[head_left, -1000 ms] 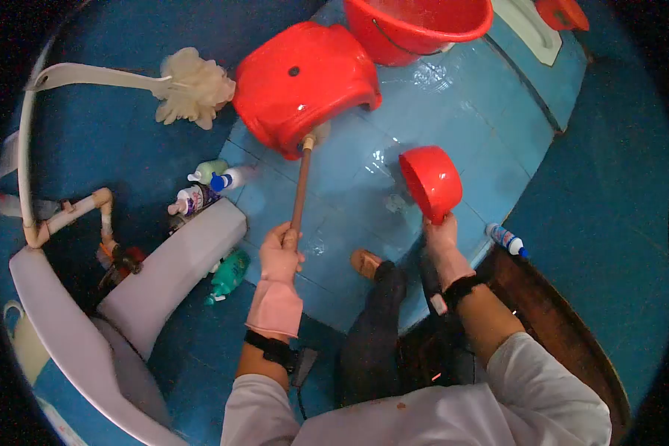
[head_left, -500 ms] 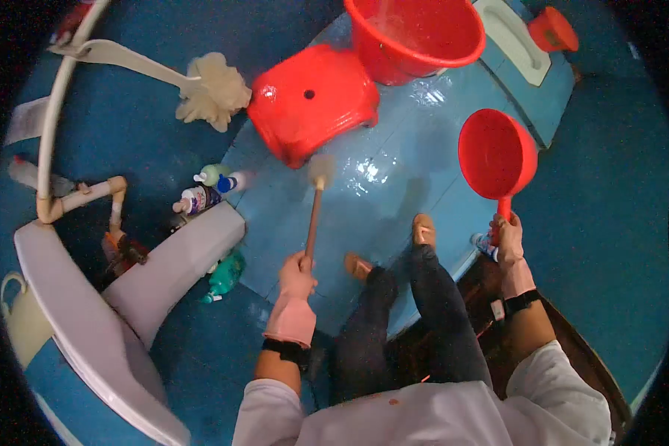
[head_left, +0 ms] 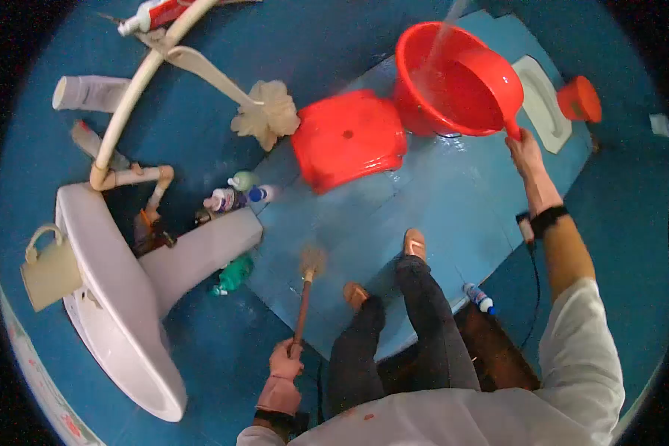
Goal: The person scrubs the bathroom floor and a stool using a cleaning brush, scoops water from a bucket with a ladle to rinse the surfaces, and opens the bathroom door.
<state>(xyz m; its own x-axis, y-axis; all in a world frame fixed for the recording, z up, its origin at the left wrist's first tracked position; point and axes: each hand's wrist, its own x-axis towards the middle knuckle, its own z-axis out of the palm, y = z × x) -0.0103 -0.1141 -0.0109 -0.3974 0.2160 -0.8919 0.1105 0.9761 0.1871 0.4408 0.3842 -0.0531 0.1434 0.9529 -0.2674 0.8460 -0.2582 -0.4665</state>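
My left hand (head_left: 285, 360), in a pinkish glove, is closed round the brown handle of a long brush (head_left: 302, 312). Its pale bristle head points away from me, over the blue floor. Stretched out to the right, my right hand (head_left: 526, 151) grips the handle of a red dipper (head_left: 498, 78). The dipper's bowl is at the right side of a large red bucket (head_left: 416, 104), tilted over its mouth and partly covering it. Water streams down into the bucket from above. Left of the bucket lies a wet red plastic stool (head_left: 348, 152).
A white pedestal sink (head_left: 119, 327) stands at the left, with several bottles (head_left: 227, 199) and a green bottle (head_left: 235, 273) by its foot. A bath puff (head_left: 267, 111) hangs above. A squat toilet (head_left: 544, 104) and small red pot (head_left: 579, 99) are at the far right. Another bottle (head_left: 479, 298) lies near my feet.
My right hand has carried the dipper forward to the bucket. The brush in my left hand has drawn back toward me, away from the stool. The view has shifted.
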